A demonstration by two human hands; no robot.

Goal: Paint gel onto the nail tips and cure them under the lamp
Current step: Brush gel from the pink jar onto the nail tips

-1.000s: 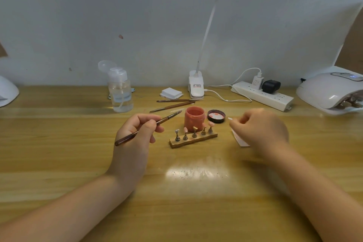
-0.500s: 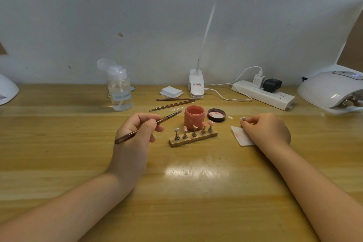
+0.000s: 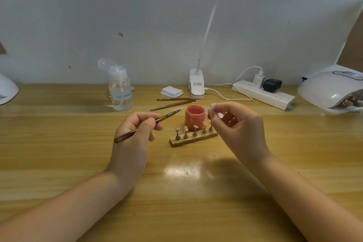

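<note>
the left hand is gripping a thin brown brush between thumb and curled fingers, the bristle end pointing up and right toward the open pink gel jar without touching it. the right hand is hovering just right of the jar, its thumb and forefinger pinching a small pale nail tip held up above the table; the other fingers are loosely curled. below the jar a wooden block is lying on the table, carrying five little metal stands, some of them topped with nail tips. the white curing lamp is sitting at the far right edge, well apart from the hands. two spare brushes are lying behind the jar, near a clear pump bottle and a power strip.
</note>
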